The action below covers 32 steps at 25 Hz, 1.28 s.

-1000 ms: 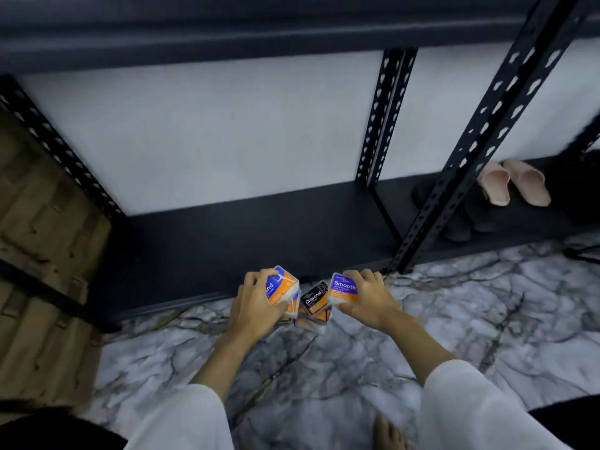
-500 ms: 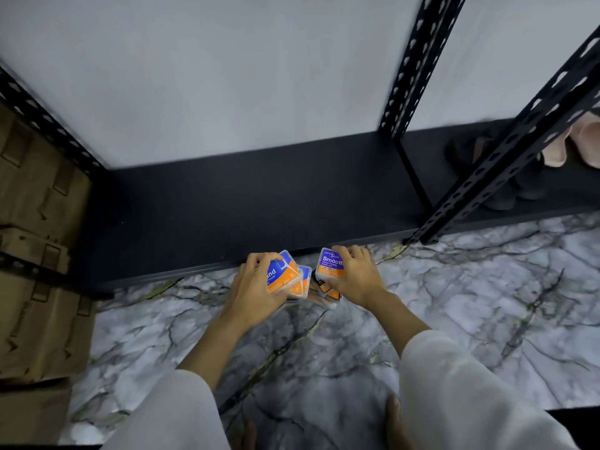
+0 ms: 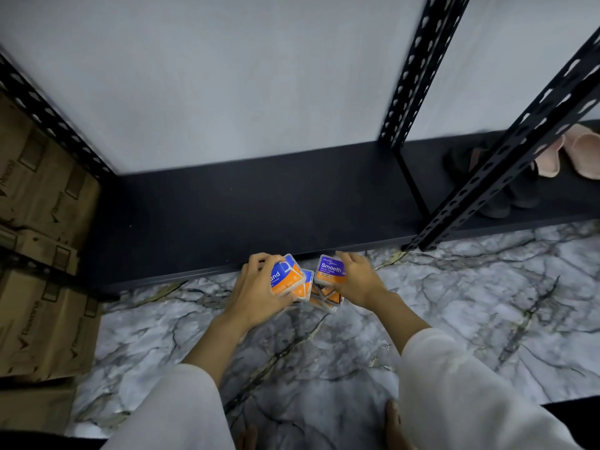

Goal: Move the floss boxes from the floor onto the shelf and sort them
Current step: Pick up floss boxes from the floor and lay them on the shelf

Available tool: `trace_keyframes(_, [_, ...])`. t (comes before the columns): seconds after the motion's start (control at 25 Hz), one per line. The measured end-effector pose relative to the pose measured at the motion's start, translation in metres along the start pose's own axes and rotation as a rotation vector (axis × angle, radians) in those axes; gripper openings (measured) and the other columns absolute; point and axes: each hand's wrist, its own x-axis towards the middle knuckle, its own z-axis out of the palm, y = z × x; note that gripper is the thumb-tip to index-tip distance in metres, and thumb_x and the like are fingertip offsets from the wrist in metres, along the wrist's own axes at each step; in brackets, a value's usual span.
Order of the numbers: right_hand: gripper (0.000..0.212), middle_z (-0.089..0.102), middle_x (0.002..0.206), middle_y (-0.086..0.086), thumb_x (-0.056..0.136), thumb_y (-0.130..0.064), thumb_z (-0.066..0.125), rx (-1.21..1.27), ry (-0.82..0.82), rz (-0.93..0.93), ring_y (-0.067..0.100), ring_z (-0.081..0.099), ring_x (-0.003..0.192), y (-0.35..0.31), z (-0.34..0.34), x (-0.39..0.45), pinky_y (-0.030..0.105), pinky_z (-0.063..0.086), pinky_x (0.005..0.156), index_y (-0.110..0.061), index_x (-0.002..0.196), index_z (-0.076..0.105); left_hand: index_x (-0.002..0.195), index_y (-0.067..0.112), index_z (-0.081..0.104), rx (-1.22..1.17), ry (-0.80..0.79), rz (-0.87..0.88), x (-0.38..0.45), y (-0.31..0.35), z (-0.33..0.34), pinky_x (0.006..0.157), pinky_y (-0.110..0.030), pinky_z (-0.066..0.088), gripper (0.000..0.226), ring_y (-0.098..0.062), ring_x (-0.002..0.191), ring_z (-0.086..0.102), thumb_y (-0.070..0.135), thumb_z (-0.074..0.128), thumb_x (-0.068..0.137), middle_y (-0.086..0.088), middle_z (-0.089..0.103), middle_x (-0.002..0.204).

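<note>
My left hand (image 3: 259, 292) grips a blue-and-orange floss box (image 3: 287, 279), with another like it tucked just behind. My right hand (image 3: 355, 279) holds a purple-and-orange floss box marked "Smooth" (image 3: 330, 269). Both hands hover low over the marble floor (image 3: 324, 358), just in front of the black bottom shelf (image 3: 259, 203). Between and under the hands lies a small pile of floss boxes (image 3: 324, 298), partly hidden by my fingers.
Black perforated shelf posts (image 3: 506, 157) rise at the right, with pink slippers (image 3: 581, 154) and dark shoes (image 3: 506, 196) on the neighbouring shelf. Cardboard cartons (image 3: 35, 254) are stacked at the left. A white wall stands behind the shelf. My bare feet show at the bottom edge.
The view has tilted downward, so the upper shelf is out of sight. Both hands keep their boxes and have drawn closer to the pile and the shelf's front edge.
</note>
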Motion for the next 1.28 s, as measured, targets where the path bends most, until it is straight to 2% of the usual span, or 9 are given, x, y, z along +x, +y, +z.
trace_keyframes(0.12, [0.071, 0.035, 0.146, 0.010, 0.087, -0.026, 0.065, -0.078, -0.016, -0.009, 0.027, 0.030, 0.135, -0.008, -0.021, -0.010, 0.041, 0.036, 0.108, -0.014, 0.145, 0.027, 0.136, 0.028, 0.040, 0.047, -0.007, -0.010, -0.003, 0.013, -0.017, 0.097, -0.031, 0.041, 0.072, -0.017, 0.125, 0.037, 0.044, 0.075, 0.075, 0.005, 0.030, 0.139])
trace_keyframes(0.28, [0.058, 0.036, 0.143, 0.012, 0.090, -0.025, 0.060, -0.178, -0.102, -0.023, 0.030, 0.032, 0.133, -0.023, -0.062, -0.031, 0.040, 0.038, 0.105, -0.013, 0.142, 0.035, 0.138, 0.027, 0.041, 0.175, 0.006, -0.007, -0.012, 0.039, -0.049, 0.105, -0.038, 0.036, 0.060, -0.021, 0.130, 0.036, 0.040, 0.065, 0.085, 0.003, 0.031, 0.145])
trace_keyframes(0.48, [0.051, 0.049, 0.137, 0.009, 0.090, -0.031, 0.059, -0.176, -0.136, -0.052, 0.027, 0.051, 0.121, -0.054, -0.121, -0.068, 0.036, 0.044, 0.099, -0.014, 0.136, 0.045, 0.128, 0.028, 0.051, 0.209, -0.065, -0.031, -0.033, 0.078, -0.099, 0.098, -0.039, 0.044, 0.040, -0.017, 0.121, 0.050, 0.034, 0.061, 0.089, 0.003, 0.050, 0.134])
trace_keyframes(0.68, [0.046, 0.048, 0.137, 0.009, 0.093, -0.033, 0.056, -0.219, -0.075, -0.154, 0.027, 0.051, 0.120, -0.103, -0.183, -0.122, 0.035, 0.044, 0.098, -0.016, 0.135, 0.047, 0.121, 0.028, 0.055, 0.313, -0.098, -0.025, -0.071, 0.122, -0.153, 0.092, -0.035, 0.044, 0.030, -0.018, 0.111, 0.056, 0.037, 0.055, 0.093, 0.004, 0.058, 0.125])
trace_keyframes(0.92, [0.045, 0.043, 0.139, 0.009, 0.094, -0.035, 0.054, -0.261, 0.023, -0.270, 0.027, 0.049, 0.122, -0.169, -0.245, -0.180, 0.036, 0.041, 0.103, -0.019, 0.136, 0.045, 0.123, 0.027, 0.056, 0.395, 0.042, 0.011, -0.115, 0.166, -0.229, 0.091, -0.033, 0.043, 0.033, -0.021, 0.112, 0.056, 0.039, 0.053, 0.093, 0.000, 0.055, 0.129])
trace_keyframes(1.12, [0.041, 0.052, 0.133, 0.008, 0.094, -0.034, 0.052, -0.240, 0.137, -0.375, 0.027, 0.053, 0.117, -0.229, -0.288, -0.207, 0.039, 0.042, 0.103, -0.021, 0.133, 0.047, 0.121, 0.028, 0.056, 0.400, 0.191, 0.056, -0.140, 0.193, -0.293, 0.086, -0.033, 0.042, 0.030, -0.020, 0.110, 0.057, 0.039, 0.049, 0.094, 0.003, 0.059, 0.124])
trace_keyframes(1.28, [0.036, 0.057, 0.126, 0.005, 0.095, -0.033, 0.051, -0.226, 0.236, -0.464, 0.024, 0.053, 0.115, -0.274, -0.317, -0.216, 0.038, 0.044, 0.098, -0.022, 0.129, 0.051, 0.114, 0.028, 0.059, 0.350, 0.325, 0.094, -0.152, 0.206, -0.341, 0.087, -0.035, 0.044, 0.025, -0.016, 0.111, 0.055, 0.038, 0.049, 0.094, 0.008, 0.063, 0.117])
